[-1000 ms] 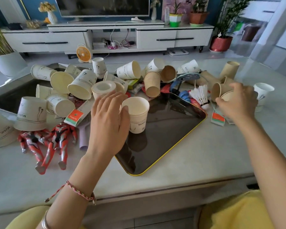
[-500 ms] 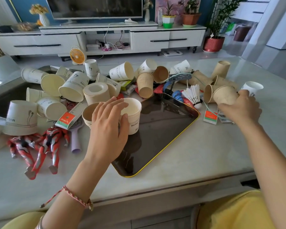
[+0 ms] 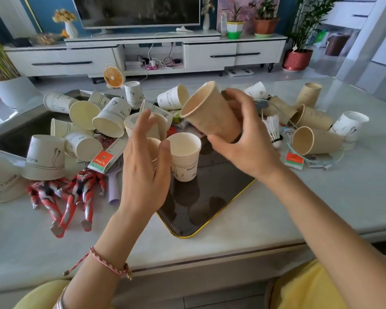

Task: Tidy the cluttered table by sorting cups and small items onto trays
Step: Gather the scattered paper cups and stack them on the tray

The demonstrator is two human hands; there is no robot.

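on dark tray (image 3: 210, 210): white cup (image 3: 184, 156) printed "music life"; right hand (image 3: 243, 139) grips brown cup (image 3: 210, 112).

I watched remotely, blue wall (image 3: 58, 5) stood behind a dark television (image 3: 138, 10), low white cabinet (image 3: 212, 49), potted plants (image 3: 298, 59) at right, pale glossy floor (image 3: 316, 73).

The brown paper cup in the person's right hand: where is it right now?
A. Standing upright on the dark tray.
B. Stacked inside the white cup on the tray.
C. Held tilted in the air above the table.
C: the right hand grips the brown paper cup tilted clear of the table, its mouth facing left, while the white cup stands upright and empty on the dark tray.
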